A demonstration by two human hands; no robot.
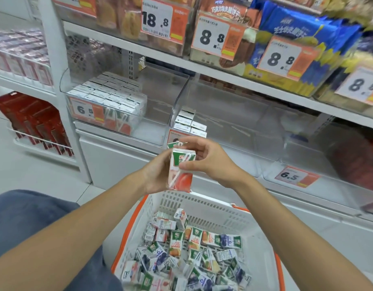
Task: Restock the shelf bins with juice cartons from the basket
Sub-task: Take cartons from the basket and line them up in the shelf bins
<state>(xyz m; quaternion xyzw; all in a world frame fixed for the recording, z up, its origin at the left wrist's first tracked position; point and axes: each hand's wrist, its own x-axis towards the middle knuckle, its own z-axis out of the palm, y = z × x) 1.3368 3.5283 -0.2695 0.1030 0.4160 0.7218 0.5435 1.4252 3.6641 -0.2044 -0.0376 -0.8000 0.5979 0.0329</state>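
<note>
Juice carton (182, 182): I judge it light, stiff, slick; grip the flat sides, not the straw (177, 175).
Hands: left hand (157, 175) and right hand (212, 162) both clasp it; maybe 2 cartons.

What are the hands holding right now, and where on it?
One juice carton, upright above the basket. The left hand grips its left side; the right hand holds its top and right edge.

The white shelf (110, 133) carries clear bins side by side. The left bin (160, 97) holds upright juice cartons (110, 95) in its left half. The middle bin (234, 122) has a small stack of cartons (189, 124) at its front left corner.
</note>
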